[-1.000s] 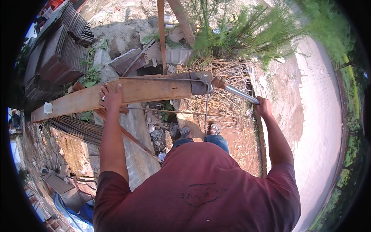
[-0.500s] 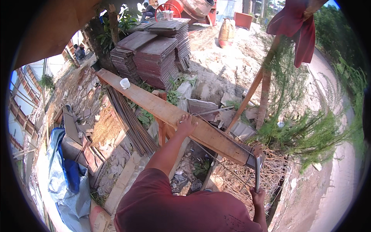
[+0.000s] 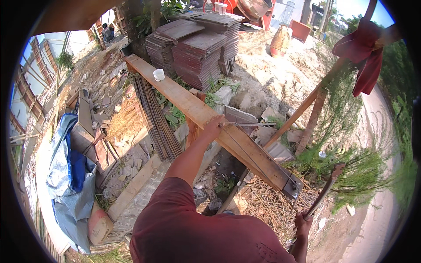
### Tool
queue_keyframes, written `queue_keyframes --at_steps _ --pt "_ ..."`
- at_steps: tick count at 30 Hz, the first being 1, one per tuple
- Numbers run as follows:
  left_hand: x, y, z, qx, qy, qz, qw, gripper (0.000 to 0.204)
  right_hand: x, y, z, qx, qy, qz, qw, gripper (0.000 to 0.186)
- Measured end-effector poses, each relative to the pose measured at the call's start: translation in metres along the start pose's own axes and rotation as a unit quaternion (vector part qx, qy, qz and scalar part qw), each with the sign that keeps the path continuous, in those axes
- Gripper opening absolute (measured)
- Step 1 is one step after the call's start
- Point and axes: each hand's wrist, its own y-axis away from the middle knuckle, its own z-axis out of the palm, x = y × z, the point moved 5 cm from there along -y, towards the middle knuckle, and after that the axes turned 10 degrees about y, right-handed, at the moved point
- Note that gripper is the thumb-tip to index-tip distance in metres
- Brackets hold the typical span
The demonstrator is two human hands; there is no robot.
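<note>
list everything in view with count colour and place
plank: 1, brown, diagonal across middle
bent rod: 1, grey, on plank
long tool: 1, brownish, right of plank
cup: 1, white, on plank
tiles: many, brown, stacked behind plank
rod bundle: 1, brown, left of plank
tarp: 1, blue, far left
sack: 1, tan, top right
cloth: 1, dark red, upper right
shrub: 1, green, right
mixer: 1, orange, top
left hand: 1, on plank
right hand: 1, gripping long tool

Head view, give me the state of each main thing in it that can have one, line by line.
Left hand, resting on the beam
Right hand, closed around the tool
Tool, tilted, apart from the beam
Beam, propped up
Rod, bent
White cup, upright on the beam
Tiles, stacked
Thin rods, lying together
Tarp, crumpled
Red cloth, tied, hanging
Sack, standing upright
</note>
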Motion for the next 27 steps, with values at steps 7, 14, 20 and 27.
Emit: queue_keyframes --at_steps 7,14,20,27 --pt "0.052 -0.071 0.006 0.021 0.083 0.004 0.996 0.029 -0.09 -0.037 -0.048 0.058 -0.034 0.029 0.997 0.024" --pt "0.049 -0.08 0.005 -0.15 0.144 -0.273 0.939 0.031 -0.068 -0.075 -0.047 0.069 -0.118 0.076 0.988 0.026" --pt "-0.037 -0.034 0.031 -0.133 0.107 -0.341 0.924 0.021 -0.006 -0.079 0.008 0.058 -0.049 0.193 0.978 0.025" --pt "-0.007 -0.024 0.038 -0.054 -0.15 -0.07 0.985 0.02 0.011 -0.094 0.013 0.064 -0.006 0.187 0.98 0.029"
